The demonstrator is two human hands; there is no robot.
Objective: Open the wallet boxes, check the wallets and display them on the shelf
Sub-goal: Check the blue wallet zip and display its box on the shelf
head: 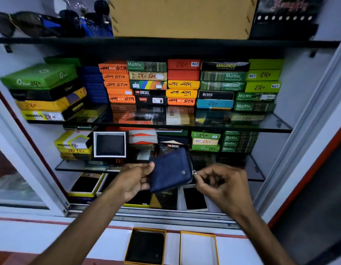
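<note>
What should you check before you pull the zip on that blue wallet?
1. Left hand firmly holds the dark blue zip-around fabric wallet: ok.
2. Right hand fingers pinch the small silver zip pull: ok.
3. Zip closed all round: cannot tell.
4. Empty yellow-rimmed white box on the white counter ready: ok.
5. Free gap on the glass shelf for display: cannot tell.
</note>
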